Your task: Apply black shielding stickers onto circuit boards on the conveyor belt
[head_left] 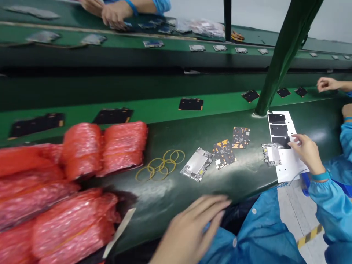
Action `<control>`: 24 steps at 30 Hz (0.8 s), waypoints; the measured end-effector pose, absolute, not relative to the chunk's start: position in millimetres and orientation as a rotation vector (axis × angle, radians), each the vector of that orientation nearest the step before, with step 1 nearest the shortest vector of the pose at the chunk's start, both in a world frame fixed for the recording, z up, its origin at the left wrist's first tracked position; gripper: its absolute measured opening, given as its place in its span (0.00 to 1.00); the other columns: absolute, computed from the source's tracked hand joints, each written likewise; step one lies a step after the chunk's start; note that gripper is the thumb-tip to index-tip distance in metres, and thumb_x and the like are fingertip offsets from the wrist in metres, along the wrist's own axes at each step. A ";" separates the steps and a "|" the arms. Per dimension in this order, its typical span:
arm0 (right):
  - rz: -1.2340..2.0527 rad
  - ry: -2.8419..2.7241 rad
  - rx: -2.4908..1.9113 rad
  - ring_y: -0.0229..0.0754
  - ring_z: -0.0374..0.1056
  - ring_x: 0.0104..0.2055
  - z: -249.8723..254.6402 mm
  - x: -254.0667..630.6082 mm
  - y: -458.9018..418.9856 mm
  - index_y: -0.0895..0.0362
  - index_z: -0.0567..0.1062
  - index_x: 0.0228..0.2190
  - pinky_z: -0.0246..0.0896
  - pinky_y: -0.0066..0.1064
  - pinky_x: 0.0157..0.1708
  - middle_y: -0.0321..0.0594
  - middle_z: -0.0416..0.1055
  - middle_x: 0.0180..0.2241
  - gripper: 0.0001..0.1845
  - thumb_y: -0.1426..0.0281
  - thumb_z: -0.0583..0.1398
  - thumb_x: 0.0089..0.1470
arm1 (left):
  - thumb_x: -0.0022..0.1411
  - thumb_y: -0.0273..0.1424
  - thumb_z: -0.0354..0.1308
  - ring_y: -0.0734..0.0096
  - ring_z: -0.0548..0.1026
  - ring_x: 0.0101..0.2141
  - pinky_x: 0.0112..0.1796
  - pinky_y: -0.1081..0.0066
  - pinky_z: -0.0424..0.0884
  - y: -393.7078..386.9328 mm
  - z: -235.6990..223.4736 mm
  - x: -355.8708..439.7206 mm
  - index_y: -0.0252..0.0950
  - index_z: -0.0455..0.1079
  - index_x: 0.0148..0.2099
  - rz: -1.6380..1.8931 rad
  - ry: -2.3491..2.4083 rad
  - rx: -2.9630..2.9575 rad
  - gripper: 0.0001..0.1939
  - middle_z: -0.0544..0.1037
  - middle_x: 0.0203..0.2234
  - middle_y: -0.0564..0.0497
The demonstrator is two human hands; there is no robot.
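Three black pads [277,126] run in a column on a white sheet [288,165], which lies angled at the right end of the dark green table [176,190], near the foot of a green pole [286,55]. A circuit board with a silver shield [271,154] lies overlapping the sheet's left edge. The right hand [306,154] sits over the sheet, its fingertips [294,138] at the lowest pad. Its grip is lightly curled, and whether it is clamped on the pad's edge cannot be told. The left hand [189,231] is at the table's near edge, fingers spread apart, its grip on nothing.

Further left lie two black-and-orange boards [224,154] and a second shielded board [196,164], all apart from one another. Next come loose yellow rubber bands [160,165], then bundles of red bubble wrap [82,150] heaped at the left, with a pale flat strip [119,233] jutting out beside them.

Beyond the table, a green conveyor belt [143,110] carries spaced black boards [190,104], and a co-worker's hand [327,84] reaches over it at the right. A farther belt carries small silver boards [153,44], and another co-worker's hand [117,14] works among the boards at the top.
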State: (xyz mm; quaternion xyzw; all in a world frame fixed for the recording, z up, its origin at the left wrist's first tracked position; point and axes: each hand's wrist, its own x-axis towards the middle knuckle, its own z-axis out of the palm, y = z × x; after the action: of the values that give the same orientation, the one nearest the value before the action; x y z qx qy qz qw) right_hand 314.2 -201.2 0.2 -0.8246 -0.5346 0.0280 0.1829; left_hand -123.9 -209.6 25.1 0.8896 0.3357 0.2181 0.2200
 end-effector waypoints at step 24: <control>0.284 -1.340 -2.240 0.42 0.77 0.33 -10.4 315.1 -192.4 0.50 0.73 0.50 0.67 0.34 0.36 0.36 0.81 0.41 0.19 0.69 0.64 0.56 | 0.62 0.38 0.72 0.47 0.65 0.70 0.67 0.53 0.64 -57.1 -16.7 164.1 0.40 0.60 0.74 0.199 0.628 2.614 0.43 0.69 0.69 0.38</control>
State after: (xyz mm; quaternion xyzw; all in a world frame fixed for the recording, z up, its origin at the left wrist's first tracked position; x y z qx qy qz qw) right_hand 315.1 -192.4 -10.4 -0.8248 -0.4934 0.1046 0.2554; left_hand 164.1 -57.1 -16.7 0.9457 0.2273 0.0719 0.2211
